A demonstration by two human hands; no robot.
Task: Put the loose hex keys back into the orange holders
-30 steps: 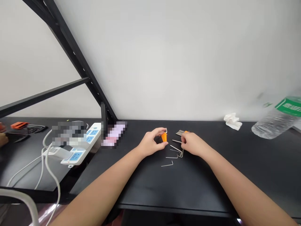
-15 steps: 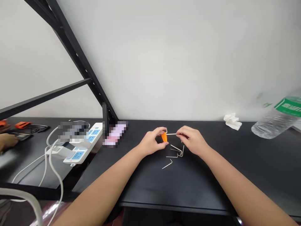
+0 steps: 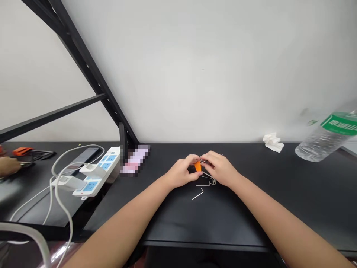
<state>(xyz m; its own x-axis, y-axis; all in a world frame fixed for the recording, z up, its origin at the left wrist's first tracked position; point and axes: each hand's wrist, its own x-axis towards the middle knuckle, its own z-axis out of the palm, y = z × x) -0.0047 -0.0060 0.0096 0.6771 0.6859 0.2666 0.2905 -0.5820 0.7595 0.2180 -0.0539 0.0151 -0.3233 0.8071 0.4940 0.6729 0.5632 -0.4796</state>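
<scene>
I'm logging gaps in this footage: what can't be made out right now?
In the head view:
Orange piece: partly covered by the left hand.
Metal rod: mostly hidden by the right hand.
Bottle: one end cut off by right edge.
Flat item beside black post: pixelated.
Other person's hand: cut off by left edge.

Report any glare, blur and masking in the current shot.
Head view: lettering on the clear bottle looks smeared near the right edge; a mosaic patch covers something beside the black frame; pale sheen on the left tabletop; the wall is softly lit.
</scene>
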